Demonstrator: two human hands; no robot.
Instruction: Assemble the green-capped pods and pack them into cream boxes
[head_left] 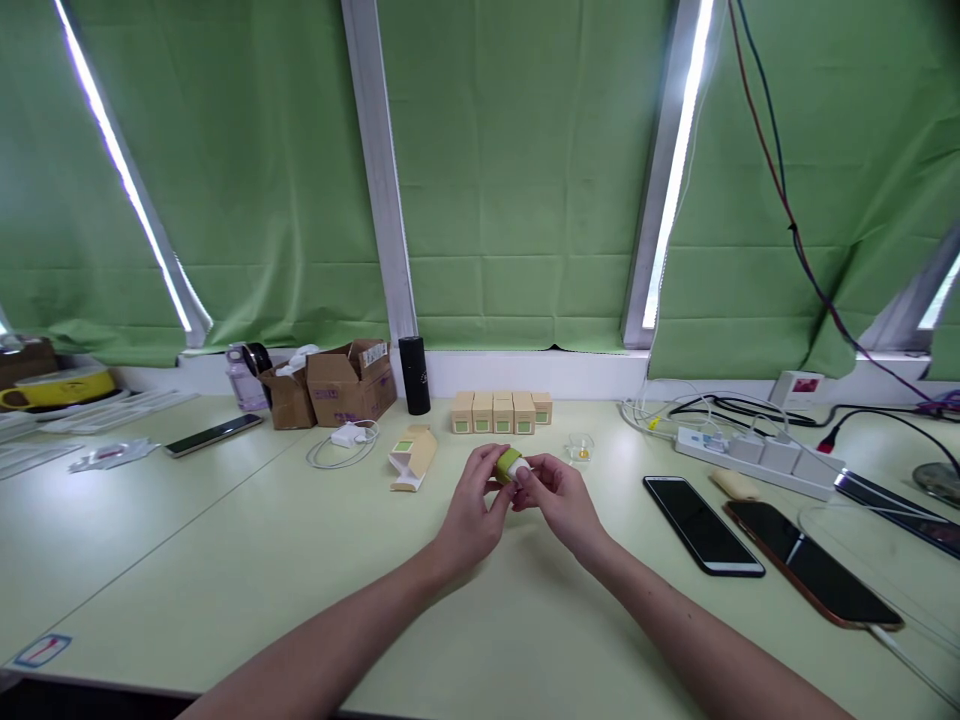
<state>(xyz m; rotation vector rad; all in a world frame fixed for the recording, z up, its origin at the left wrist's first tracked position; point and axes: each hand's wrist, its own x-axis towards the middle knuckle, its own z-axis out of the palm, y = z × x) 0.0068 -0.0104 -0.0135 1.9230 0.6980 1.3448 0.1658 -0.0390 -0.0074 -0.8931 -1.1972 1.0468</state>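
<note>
Between my two hands, above the middle of the table, is a small green-and-white object (510, 465), too small to name its kind. My left hand (480, 500) pinches its green part from the left. At its white end the fingers of my right hand (557, 495) close in, thumb against it. Left of my hands an opened small cardboard box (413, 458) lies with its flaps out. Behind them stands a row of several small tan boxes (493, 412) with green labels. A small clear container (580, 447) with something yellow inside sits beyond my right hand.
On the right lie a black phone (703, 525), another phone (814, 563) on a cable, and a white power strip (757, 462) with plugs. A black cylinder (414, 375), a brown carton (351, 383) and a white charger (349, 435) stand at the back left.
</note>
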